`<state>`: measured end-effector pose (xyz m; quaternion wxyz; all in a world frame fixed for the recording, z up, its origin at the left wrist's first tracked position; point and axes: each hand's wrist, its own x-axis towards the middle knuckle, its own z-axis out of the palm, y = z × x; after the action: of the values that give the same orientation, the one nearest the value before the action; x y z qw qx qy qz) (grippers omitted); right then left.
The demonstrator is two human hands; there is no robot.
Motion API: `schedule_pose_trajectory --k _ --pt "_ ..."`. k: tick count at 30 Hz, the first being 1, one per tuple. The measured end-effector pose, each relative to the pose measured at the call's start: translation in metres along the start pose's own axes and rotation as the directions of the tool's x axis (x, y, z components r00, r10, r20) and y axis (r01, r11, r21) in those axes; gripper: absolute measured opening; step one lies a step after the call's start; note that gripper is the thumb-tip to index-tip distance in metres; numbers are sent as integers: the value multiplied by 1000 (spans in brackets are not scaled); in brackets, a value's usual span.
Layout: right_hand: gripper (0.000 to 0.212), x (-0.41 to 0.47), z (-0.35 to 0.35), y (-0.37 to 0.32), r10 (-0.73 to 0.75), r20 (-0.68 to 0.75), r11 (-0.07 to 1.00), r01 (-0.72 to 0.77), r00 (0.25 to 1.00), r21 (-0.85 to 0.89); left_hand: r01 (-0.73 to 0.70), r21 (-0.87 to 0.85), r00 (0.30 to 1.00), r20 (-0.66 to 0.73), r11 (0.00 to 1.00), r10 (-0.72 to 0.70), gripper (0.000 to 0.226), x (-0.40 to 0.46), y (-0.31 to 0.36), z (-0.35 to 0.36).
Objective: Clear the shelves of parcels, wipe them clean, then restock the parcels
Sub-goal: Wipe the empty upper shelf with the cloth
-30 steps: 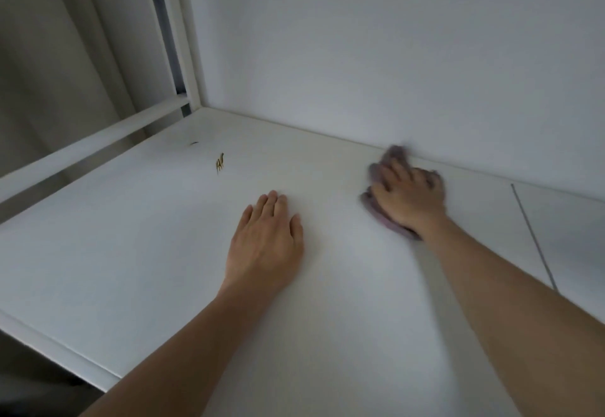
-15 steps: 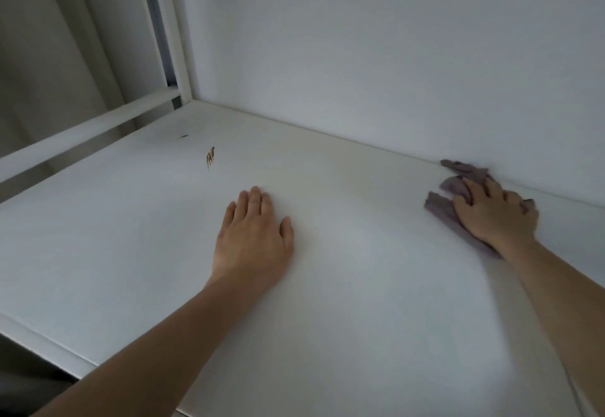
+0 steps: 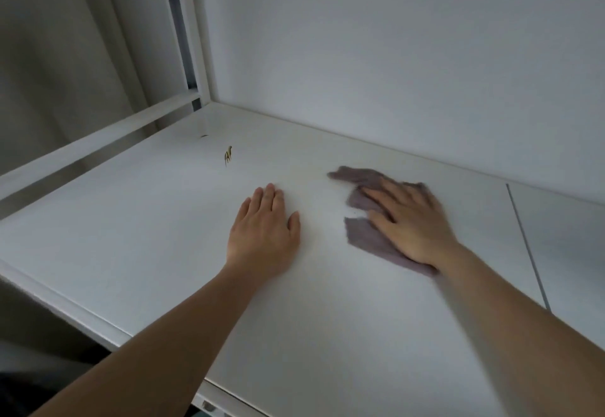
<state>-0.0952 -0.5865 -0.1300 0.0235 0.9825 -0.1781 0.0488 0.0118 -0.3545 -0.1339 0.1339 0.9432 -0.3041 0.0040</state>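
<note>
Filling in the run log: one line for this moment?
stage: wiping | right hand: presses grey cloth | left hand: flat on white shelf | parcels: none visible

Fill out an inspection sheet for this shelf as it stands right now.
Surface: white flat shelf board, with a thin grey seam line at right.
Job's things: crumpled grey-purple wiping cloth on the board; no parcels seen.
Clutter: small yellowish-brown scrap and a dark speck near the back left corner.
Grippers: left hand lies flat on the board; right hand presses the cloth, blurred.
Cables: nothing seen.
Surroundings: white back wall, white frame post, pale curtain at left.
</note>
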Motion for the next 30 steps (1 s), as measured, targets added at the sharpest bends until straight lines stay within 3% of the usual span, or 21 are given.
schedule_pose_trajectory --k 2,5,9,10,12,16,18,20,25,30 --pt "66 -15 3 58 181 -9 982 -181 983 -52 0 17 1000 7 1000 0 62 -1 0 1" --pt "55 -19 -2 110 498 39 867 -495 866 -57 16 43 1000 2 999 -16 63 -2 1 5" --pt "59 29 -7 85 697 103 710 -703 710 46 32 57 999 -1 998 -32 67 0 5 8" --pt "61 47 -7 71 704 118 698 -713 701 68 31 61 1000 0 998 -32 68 0 6 8" --pt "62 80 -3 32 638 121 761 -646 761 56 29 67 1000 -7 997 -28 69 2 5 8" --pt "53 124 5 -62 234 65 969 -238 970 61 6 54 1000 1 999 -7 68 1 2 8" --pt "51 134 6 -78 49 82 995 -56 995 87 -9 42 1000 13 999 9 67 2 -3 7" --pt "51 133 5 -59 1 95 998 -8 995 68 -18 39 1000 7 999 18 67 4 -8 6" --pt "51 95 6 42 266 76 962 -269 961 34 -16 29 1000 14 999 16 66 3 -8 7" --pt "56 17 -1 133 541 72 840 -542 838 -10 -1 13 1000 25 1000 0 64 3 -8 6"
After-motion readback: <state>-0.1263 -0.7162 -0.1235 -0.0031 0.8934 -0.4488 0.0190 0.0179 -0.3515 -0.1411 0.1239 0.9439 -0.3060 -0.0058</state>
